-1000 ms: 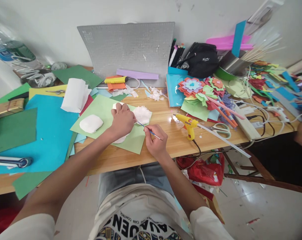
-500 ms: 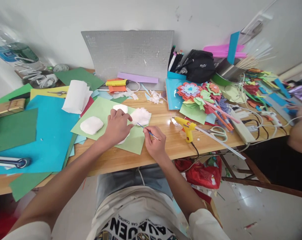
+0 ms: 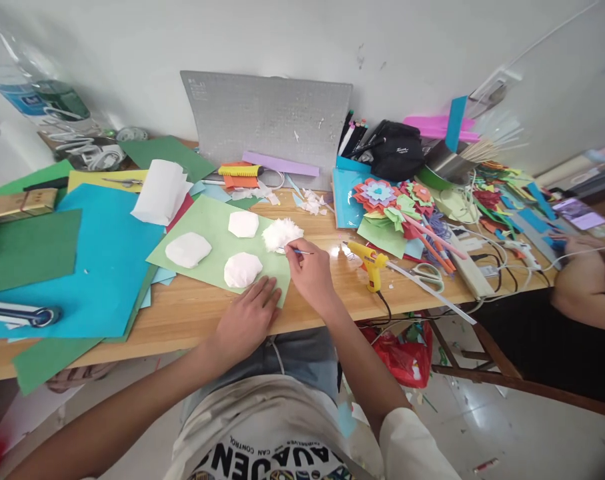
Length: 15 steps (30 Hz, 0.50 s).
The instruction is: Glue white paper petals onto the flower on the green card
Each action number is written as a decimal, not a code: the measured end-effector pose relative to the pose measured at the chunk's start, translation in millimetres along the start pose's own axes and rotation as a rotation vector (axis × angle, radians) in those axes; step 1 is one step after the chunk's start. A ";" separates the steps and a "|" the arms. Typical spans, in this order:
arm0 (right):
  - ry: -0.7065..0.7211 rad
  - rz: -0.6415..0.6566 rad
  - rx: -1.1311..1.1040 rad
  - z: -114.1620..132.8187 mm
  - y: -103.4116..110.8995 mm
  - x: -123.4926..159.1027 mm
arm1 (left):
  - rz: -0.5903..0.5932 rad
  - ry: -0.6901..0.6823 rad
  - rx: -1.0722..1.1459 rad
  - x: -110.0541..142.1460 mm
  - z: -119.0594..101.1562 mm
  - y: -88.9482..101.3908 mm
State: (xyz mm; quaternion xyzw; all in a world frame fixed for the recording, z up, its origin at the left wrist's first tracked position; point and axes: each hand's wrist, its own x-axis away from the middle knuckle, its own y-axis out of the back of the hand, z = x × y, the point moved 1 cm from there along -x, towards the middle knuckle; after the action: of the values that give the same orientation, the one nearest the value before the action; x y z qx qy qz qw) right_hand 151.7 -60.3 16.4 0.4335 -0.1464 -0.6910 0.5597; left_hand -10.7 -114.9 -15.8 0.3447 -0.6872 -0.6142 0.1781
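Observation:
My right hand [image 3: 307,270] pinches a thin, dark blue stick-like tool [image 3: 300,251]. The tool's end is at the lower right of a fluffy white paper piece with fringed edges [image 3: 281,233]. My left hand [image 3: 249,316] lies flat, fingers stretched out, over the front edge of a light green sheet [image 3: 215,230]. Just beyond its fingertips is a white paper shape [image 3: 243,270]. Two more white paper shapes rest on the sheet, one to the left [image 3: 188,250] and one at the back [image 3: 243,225].
A yellow glue gun [image 3: 369,263] and scissors [image 3: 429,277] lie to the right, by paper flowers [image 3: 379,193]. Folded white paper [image 3: 161,193] and a blue sheet [image 3: 107,267] are left. A grey cutting mat [image 3: 272,120] leans on the wall. Another person's arm [image 3: 582,280] is far right.
My left hand has come off the white pieces and moved toward me, onto the sheet's front edge. My right hand has brought the tool closer to the fluffy piece.

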 end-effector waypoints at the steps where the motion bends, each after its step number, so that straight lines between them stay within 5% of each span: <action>1: 0.007 0.010 0.016 1.0 0.1 -2.3 | -0.005 -0.001 -0.002 0.4 0.2 -0.2; 6: 0.026 -0.009 -0.017 3.3 5.5 -2.4 | -0.015 -0.001 0.006 2.4 0.6 -0.7; 15: -0.031 -0.288 -0.179 -7.0 33.0 31.2 | -0.015 -0.013 0.128 16.0 23.8 6.2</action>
State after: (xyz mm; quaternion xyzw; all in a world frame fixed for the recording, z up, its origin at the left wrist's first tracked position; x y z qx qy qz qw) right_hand 178.4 -97.3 21.4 0.3877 -0.0289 -0.7808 0.4890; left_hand -39.4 -108.8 -16.9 0.3567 -0.7236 -0.5725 0.1465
